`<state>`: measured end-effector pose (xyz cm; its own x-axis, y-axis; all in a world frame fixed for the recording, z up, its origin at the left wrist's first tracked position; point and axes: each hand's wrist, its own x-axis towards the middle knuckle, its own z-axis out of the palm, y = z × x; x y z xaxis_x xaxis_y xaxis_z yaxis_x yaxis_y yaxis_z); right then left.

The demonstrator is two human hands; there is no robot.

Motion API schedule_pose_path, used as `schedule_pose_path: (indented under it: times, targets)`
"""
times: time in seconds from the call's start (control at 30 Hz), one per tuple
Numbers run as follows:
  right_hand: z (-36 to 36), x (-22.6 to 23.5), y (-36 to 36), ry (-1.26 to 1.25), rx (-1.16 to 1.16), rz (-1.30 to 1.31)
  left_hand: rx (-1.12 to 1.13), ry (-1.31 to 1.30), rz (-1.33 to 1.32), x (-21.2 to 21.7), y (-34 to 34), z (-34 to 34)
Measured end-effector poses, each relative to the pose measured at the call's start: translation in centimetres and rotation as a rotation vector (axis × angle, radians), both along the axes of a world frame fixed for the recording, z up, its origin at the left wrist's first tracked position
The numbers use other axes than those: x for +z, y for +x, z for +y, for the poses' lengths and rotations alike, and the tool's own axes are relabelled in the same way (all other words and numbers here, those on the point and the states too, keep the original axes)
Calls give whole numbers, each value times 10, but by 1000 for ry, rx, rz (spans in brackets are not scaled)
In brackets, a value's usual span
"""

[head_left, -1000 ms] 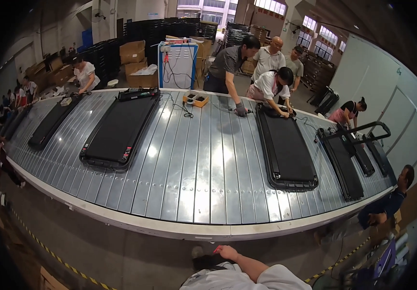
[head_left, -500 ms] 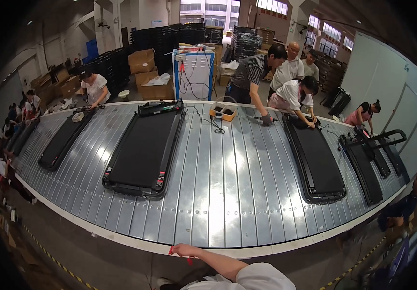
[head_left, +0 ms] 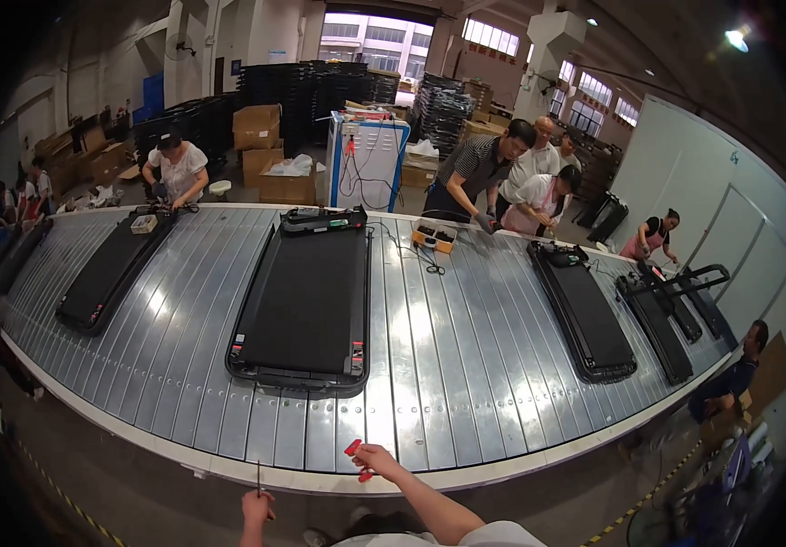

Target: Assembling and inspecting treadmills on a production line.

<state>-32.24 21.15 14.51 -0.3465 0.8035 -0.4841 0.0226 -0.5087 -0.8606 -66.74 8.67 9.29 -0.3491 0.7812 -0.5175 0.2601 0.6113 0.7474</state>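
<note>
Entering view since earlier, left hand closed round a thin dark rod, right hand still pinching red pieces.

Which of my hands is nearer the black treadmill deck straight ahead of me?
Right. Your right hand appears over the table's near edge, short of the treadmill deck; your left hand is farther back, outside that edge.

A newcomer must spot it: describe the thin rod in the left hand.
Find the long slatted metal table, then its pale near edge. There the left hand holds a thin dark rod, pointing upward. Its dark slimness sets it apart from the bright red parts at the right hand.
</note>
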Motion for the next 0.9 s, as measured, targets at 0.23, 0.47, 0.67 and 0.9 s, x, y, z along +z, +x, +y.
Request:
schedule_pose_path:
  times: [0.23, 0.47, 0.67, 0.9]
  targets:
    - [20, -15, -32, 63, -114, -9, -200, 88, 57, -13, -18, 55]
    - [-9, -78, -38, 27, -206, -54, -474, 204, 271, -8, 11, 112]
    - [-43, -71, -32, -210, -271, -274, -850, 457, 397, -22, 11, 204]
    - [-73, -61, -31, -209, -322, -457, -1183, 503, 658, -37, 37, 324]
